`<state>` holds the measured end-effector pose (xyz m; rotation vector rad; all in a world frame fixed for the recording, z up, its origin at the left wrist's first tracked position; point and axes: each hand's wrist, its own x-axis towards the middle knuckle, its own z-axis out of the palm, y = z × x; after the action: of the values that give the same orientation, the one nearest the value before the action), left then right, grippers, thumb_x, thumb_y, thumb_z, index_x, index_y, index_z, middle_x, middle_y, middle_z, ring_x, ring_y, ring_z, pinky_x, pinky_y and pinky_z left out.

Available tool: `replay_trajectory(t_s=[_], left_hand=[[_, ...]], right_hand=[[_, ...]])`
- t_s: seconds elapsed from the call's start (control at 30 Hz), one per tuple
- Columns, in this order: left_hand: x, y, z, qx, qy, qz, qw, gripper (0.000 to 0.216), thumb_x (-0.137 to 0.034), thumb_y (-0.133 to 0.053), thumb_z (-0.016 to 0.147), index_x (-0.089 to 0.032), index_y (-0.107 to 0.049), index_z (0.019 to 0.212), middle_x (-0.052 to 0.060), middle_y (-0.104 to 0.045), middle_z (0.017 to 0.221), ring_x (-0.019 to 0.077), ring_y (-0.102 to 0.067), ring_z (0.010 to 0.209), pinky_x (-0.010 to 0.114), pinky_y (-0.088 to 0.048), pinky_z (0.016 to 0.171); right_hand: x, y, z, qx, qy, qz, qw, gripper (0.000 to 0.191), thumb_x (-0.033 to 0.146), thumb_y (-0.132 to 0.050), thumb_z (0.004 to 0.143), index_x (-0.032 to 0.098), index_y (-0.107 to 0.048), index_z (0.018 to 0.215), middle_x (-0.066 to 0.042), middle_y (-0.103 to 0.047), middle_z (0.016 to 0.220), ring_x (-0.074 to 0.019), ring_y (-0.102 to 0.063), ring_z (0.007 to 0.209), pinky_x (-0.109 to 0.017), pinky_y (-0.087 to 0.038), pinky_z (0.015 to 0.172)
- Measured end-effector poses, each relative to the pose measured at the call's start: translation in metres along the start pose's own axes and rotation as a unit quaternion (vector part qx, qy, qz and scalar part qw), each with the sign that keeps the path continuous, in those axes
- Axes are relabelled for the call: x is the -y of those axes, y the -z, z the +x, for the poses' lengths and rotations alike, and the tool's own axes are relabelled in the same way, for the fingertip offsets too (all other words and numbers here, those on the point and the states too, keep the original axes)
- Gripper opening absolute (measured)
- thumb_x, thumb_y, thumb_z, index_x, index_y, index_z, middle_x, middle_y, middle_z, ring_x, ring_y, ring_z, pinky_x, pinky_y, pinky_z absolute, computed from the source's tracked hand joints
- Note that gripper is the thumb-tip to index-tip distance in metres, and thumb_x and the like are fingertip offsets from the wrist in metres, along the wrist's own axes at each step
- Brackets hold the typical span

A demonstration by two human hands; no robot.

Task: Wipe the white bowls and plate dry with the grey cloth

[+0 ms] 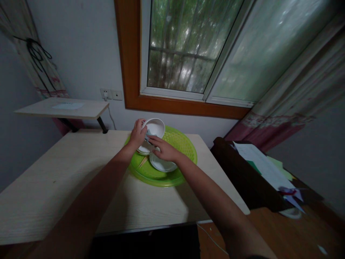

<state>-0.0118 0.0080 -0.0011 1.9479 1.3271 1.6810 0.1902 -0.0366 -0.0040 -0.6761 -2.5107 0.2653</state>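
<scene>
A round green basket tray [180, 144] sits at the far side of a pale wooden table [67, 180]. My left hand [138, 135] is closed on the rim of a white bowl [155, 127], which it holds tilted on its side above the tray. My right hand [164, 149] reaches across to the bowl with its fingers pinched on a small bluish thing against the bowl's underside; I cannot make out what it is. Under my right hand lies a white plate [163, 166]. Another white dish [142, 149] sits under the bowl. Wooden chopsticks [142, 162] lie in the tray.
A small raised shelf [64, 108] stands at the table's back left, below a wall socket [111, 94]. A window [188, 54] is straight ahead. To the right, a dark low cabinet [248, 180] carries papers [264, 162], beside a curtain [296, 108].
</scene>
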Motion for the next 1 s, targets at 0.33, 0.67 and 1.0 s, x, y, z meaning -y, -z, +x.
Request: replay_trajectory(t_s=[0.33,0.67,1.0], left_hand=[[0.007,-0.002,0.003,0.005,0.016,-0.028,0.999,0.024,-0.026,-0.048,0.089,-0.022,-0.052,0.111,0.011,-0.060,0.116,0.0265,-0.057,0.116,0.045,-0.044,0.109],[0.009,-0.004,0.001,0.015,0.034,-0.065,0.997,0.027,-0.030,-0.043,0.092,-0.020,-0.052,0.115,0.011,-0.061,0.114,0.0276,-0.059,0.111,0.048,-0.047,0.105],[0.009,-0.005,0.001,0.015,0.034,-0.050,0.998,0.025,-0.029,-0.045,0.092,-0.021,-0.052,0.114,0.013,-0.061,0.119,0.0277,-0.057,0.118,0.046,-0.045,0.108]], right_hand=[[0.006,0.013,0.001,0.019,-0.069,-0.142,0.987,0.043,0.021,-0.058,0.095,0.014,-0.065,0.137,-0.016,-0.059,0.149,-0.0289,-0.057,0.136,-0.045,-0.045,0.116],[0.024,0.019,0.005,-0.022,-0.105,-0.242,0.964,0.036,0.017,-0.056,0.096,0.012,-0.067,0.129,-0.019,-0.065,0.138,-0.0324,-0.055,0.133,-0.050,-0.046,0.109],[-0.003,0.000,0.001,-0.039,0.003,0.052,0.998,0.046,0.030,-0.057,0.100,0.023,-0.058,0.146,-0.010,-0.060,0.151,-0.0244,-0.052,0.143,-0.048,-0.041,0.121]])
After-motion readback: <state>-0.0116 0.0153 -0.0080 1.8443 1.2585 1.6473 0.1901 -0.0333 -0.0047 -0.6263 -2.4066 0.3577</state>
